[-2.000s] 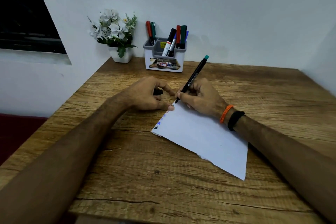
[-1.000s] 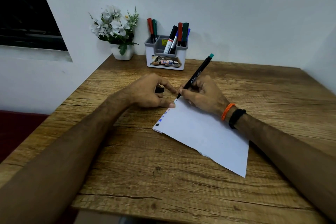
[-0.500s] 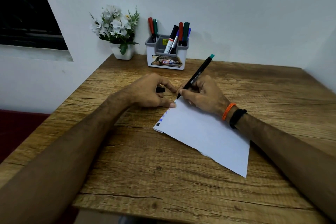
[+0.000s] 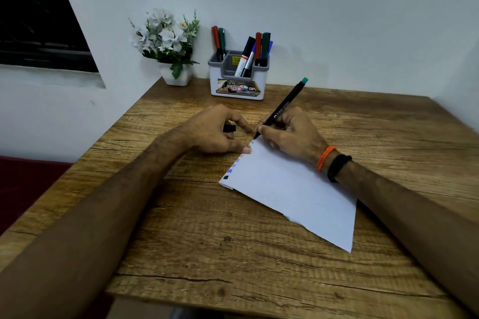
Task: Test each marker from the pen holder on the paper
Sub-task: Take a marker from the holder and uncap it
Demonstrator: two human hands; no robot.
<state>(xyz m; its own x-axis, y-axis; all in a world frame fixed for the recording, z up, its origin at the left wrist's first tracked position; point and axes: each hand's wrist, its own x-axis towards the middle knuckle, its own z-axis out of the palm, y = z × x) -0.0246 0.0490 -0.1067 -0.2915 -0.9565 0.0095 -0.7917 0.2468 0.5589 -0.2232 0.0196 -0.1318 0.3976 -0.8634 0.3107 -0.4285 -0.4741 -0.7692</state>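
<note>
From the head camera, a sheet of paper (image 4: 293, 189) is seen lying flat on a wooden table (image 4: 207, 241), turned at an angle. The paper serves as the landmark here.

At the paper's far corner, a black marker (image 4: 281, 109) with a teal end is gripped by the right hand (image 4: 293, 134). The fingers are closed around the lower barrel in a writing grip, and the tip is set down at the paper's edge. The barrel is tilted up and away from the paper, toward the wall (image 4: 337, 21). An orange band (image 4: 325, 158) and a black band (image 4: 338, 167) are worn on the right wrist, which rests over the paper's far edge.

Just left of the same corner, the left hand (image 4: 215, 134) is curled closed, with a small black cap (image 4: 229, 128) pinched inside it (only a bit of the cap shows between the fingers). One fingertip of this hand is pressed at the paper's edge.

Along the paper's left edge, a row of small colour marks (image 4: 234, 163) is visible: black nearest the near corner, then blue, then red and green further up.

Well beyond the paper, against the wall, a white and grey pen holder (image 4: 237, 83) is placed, with red, green, black and blue markers (image 4: 259, 46) standing in its compartments. To the left of the holder, further from the paper, a small white pot of white flowers (image 4: 168, 41) is set in the table's corner.
</note>
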